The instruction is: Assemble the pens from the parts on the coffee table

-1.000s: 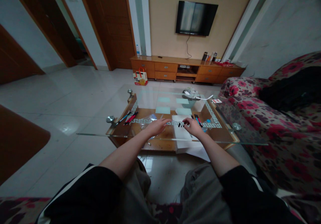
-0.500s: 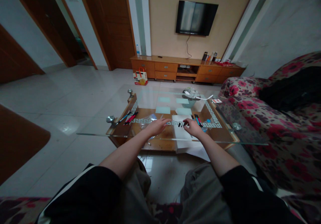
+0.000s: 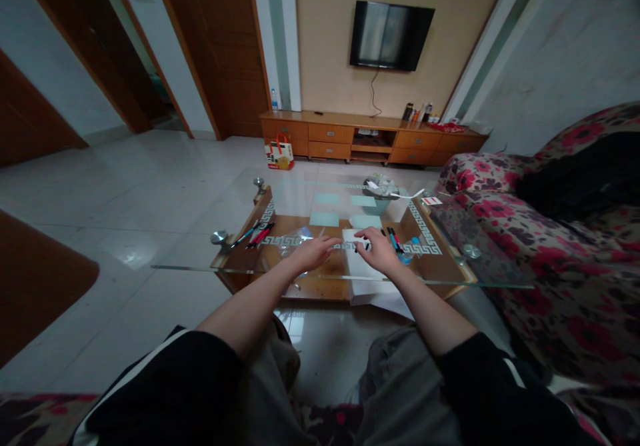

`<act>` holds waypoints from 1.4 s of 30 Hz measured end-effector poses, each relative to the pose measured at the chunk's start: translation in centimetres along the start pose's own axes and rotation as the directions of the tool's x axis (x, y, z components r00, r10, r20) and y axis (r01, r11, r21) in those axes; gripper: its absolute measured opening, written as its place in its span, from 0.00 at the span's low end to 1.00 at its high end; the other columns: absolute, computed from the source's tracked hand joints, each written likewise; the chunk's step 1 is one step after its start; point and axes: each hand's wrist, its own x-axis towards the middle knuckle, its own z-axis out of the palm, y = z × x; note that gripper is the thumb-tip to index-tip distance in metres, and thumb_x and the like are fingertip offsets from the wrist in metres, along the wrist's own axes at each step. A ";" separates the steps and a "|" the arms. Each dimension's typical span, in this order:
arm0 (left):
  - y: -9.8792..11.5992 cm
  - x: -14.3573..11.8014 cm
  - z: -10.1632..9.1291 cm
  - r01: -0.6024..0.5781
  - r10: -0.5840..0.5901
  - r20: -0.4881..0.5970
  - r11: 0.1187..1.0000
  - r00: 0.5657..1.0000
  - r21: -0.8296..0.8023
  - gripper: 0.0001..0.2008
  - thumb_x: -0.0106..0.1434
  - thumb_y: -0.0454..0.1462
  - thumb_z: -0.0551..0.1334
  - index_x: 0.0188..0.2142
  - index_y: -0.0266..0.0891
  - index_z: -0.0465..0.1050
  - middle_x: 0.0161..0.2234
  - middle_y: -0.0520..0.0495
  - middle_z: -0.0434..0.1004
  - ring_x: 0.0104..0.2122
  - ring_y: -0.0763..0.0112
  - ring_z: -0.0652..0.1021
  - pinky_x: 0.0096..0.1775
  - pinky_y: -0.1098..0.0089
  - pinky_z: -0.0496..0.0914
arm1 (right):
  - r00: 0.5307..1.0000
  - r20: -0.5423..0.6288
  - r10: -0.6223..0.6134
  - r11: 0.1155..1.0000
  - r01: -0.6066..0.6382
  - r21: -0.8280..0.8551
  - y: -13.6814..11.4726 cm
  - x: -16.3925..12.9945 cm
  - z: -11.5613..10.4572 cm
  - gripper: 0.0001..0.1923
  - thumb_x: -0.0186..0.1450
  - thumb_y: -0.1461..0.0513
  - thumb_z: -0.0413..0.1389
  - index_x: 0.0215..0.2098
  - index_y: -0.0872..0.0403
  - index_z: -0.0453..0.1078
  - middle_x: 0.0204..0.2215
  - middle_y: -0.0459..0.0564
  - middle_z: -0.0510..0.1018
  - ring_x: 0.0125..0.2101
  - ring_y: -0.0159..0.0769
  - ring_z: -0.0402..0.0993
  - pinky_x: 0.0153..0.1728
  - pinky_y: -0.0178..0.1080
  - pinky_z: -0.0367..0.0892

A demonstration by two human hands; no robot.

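Head view: a person sits at a glass table [image 3: 235,259] with both hands over a white paper [image 3: 367,279].
Right hand [image 3: 381,251]: fingers curled down on the far part of the paper; a small dark pen [image 3: 361,247] lies at its fingertips, but whether the fingers actually pinch it cannot be told (too small and dim).
Left hand [image 3: 313,251]: flat and loosely spread, palm down on the glass just left of the paper, gripping nothing that shows.
Beside the right hand: a few more pens [image 3: 395,239] lie just past its knuckles, apart from it.
Left of the left hand: another bunch of pens [image 3: 257,235], well apart, by the table's corner.
Progress (a judgement): the pens lie in scattered groups, so most of the handling looks undone; only the one by the right fingertips is in play.
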 end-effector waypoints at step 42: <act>0.3 0.1 -0.1 -0.045 0.045 -0.007 0.998 0.999 0.034 0.15 0.70 0.35 0.55 0.54 0.46 0.70 0.46 0.44 0.75 0.42 0.65 0.77 0.44 0.68 0.71 | 0.991 0.087 -0.097 0.994 0.093 0.048 -0.1 -0.1 1.7 0.04 0.67 0.64 0.56 0.40 0.52 0.71 0.38 0.52 0.73 0.43 0.42 0.68 0.47 0.43 0.65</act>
